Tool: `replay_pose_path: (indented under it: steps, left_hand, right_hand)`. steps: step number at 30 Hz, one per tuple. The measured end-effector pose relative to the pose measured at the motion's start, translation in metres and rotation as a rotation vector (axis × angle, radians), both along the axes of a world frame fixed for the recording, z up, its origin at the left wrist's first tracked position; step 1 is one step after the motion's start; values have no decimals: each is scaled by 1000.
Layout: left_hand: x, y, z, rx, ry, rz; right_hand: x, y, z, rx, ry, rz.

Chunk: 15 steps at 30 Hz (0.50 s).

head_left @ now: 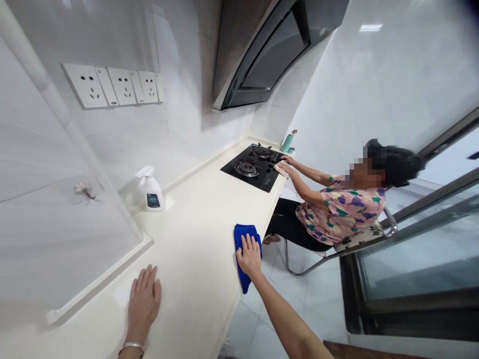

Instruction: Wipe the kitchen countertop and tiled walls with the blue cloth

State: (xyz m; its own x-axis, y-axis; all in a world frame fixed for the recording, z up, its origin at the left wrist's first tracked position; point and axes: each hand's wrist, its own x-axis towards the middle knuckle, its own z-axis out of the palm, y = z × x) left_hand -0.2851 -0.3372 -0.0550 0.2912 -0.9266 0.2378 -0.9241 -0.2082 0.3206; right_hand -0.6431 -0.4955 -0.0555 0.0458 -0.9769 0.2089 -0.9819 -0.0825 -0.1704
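The right hand (250, 255) presses open-palmed on a blue cloth (239, 230) at the counter's (194, 249) edge, around one o'clock. The left hand (144, 298), gripping nothing, rests flat on the countertop at seven o'clock.

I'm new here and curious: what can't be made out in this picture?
All in the head view:
Counter beneath the blue cloth: covered by cloth and right hand.
Palm of left hand: hidden beneath it.
Wording on white spray bottle: too small.
Top of the range hood: cut off by upper edge.
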Motion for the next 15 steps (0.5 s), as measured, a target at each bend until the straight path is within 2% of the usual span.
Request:
replay_pose_path:
  steps: [5, 7, 9, 12, 15]
  left_hand:
    - [3, 2, -3, -36, -12, -10]
    - [5, 1, -6, -59, -27, -30]
    - [-1, -2, -9, -70, -20, 3]
    - [-37, -3, -9, -140, -15, 2]
    - [-101, 8, -7, -285, -64, -248]
  right_hand:
    - [34, 29, -8, -51, -6, -164]
    - [53, 42, -14, -93, -66, -216]
    - [72, 55, -20, -127, -157, -259]
    - [93, 70, -29, -113, -291, -264]
    - [90, 76, -27, -3, -366, -161]
